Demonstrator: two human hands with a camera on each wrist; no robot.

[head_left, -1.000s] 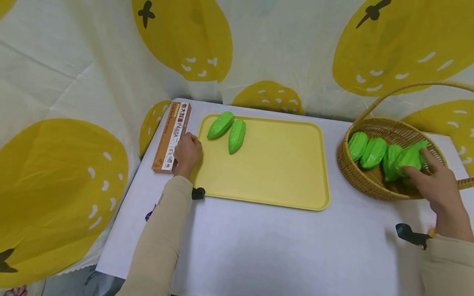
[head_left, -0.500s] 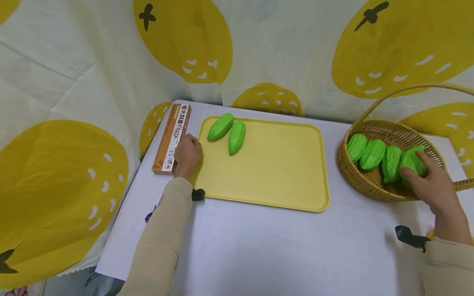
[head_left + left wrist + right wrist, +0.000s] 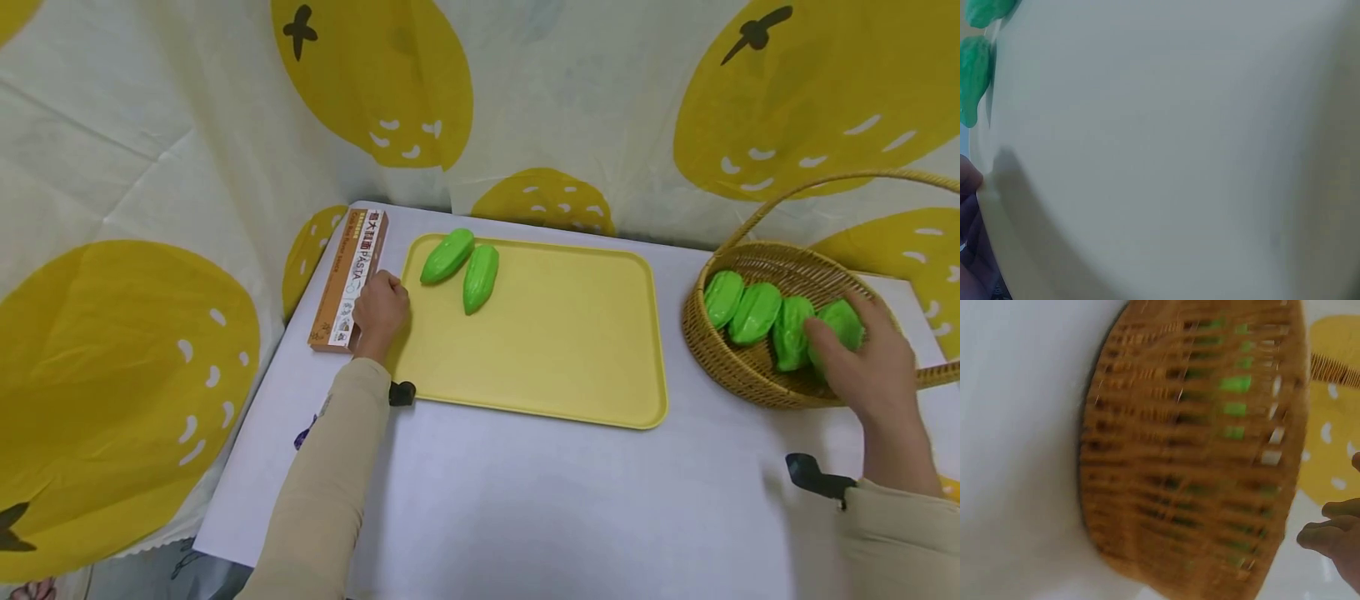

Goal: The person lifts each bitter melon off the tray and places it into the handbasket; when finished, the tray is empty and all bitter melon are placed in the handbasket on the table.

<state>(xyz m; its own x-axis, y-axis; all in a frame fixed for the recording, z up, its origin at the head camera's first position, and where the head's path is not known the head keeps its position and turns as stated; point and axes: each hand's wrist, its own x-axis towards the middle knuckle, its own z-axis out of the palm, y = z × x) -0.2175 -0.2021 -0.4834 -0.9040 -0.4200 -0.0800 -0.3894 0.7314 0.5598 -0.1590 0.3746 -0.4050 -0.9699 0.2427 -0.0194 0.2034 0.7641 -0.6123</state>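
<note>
My left hand [image 3: 381, 308], fingers curled, grips the left edge of the yellow tray [image 3: 555, 342]; in the left wrist view its thumb lies on the rim. Two green ridged star fruits [image 3: 480, 279] lie at the tray's back left. At right, my right hand [image 3: 873, 367] hovers over the wicker basket [image 3: 716, 371], thumb and fingers spread above the rightmost star fruit [image 3: 842, 323], which it partly hides. Several star fruits [image 3: 756, 313] sit in a row inside. The right wrist view has the fingers [image 3: 1325, 537] loose and holding nothing, beyond the basket's woven side [image 3: 1147, 487].
A long pasta box [image 3: 348, 279] lies left of the tray, beside my left hand. The basket's tall handle [image 3: 817, 179] arches over its back and right. White table surface [image 3: 525, 500] lies in front of the tray. A lemon-patterned cloth [image 3: 570, 83] hangs behind.
The star fruit in my right hand has been lowered into the basket beside the others and let go. The right hand has risen slightly off it. My left hand and the tray stay put.
</note>
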